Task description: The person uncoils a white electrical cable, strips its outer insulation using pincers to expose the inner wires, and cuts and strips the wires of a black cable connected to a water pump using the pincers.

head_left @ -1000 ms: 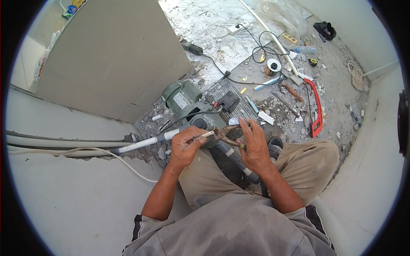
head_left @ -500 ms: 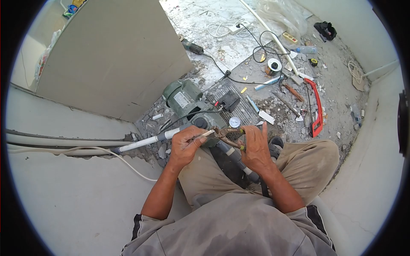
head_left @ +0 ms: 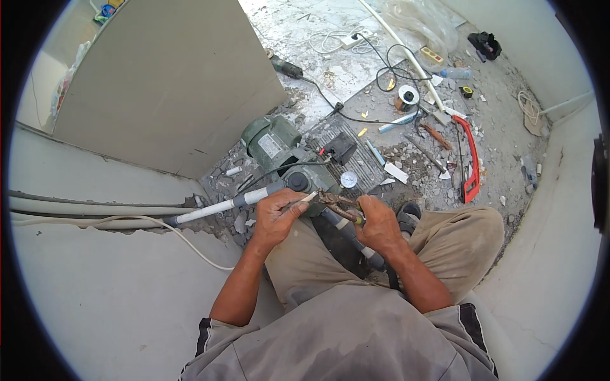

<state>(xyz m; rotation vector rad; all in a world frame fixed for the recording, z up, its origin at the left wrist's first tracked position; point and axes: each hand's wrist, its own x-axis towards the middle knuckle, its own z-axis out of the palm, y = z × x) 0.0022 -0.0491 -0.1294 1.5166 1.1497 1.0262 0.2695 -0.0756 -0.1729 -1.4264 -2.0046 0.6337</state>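
Note:
My left hand (head_left: 277,218) is closed on a thin white cable end (head_left: 309,197), pinched between thumb and fingers. My right hand (head_left: 377,223) is wrapped round the handles of rusty pliers (head_left: 335,202), whose jaws are at the cable's tip. Whether the jaws touch the cable is too small to tell. Just beyond my hands stands a green pump (head_left: 273,145) with a black cap (head_left: 297,181) and a round pressure gauge (head_left: 348,180). A white and grey pipe (head_left: 219,209) runs left from the pump, and a grey pipe (head_left: 356,236) passes below the pliers.
A large grey panel (head_left: 171,82) leans at the upper left. Rubble lies around a red hacksaw (head_left: 472,159), a hammer (head_left: 436,136), a wire spool (head_left: 408,96), a tape measure (head_left: 466,92) and an angle grinder (head_left: 287,68). A long white pipe (head_left: 406,54) crosses the back floor.
My right hand's fingers, spread and lifted earlier, have closed round the plier handles, which have come closer together. My left hand has stayed in nearly the same place.

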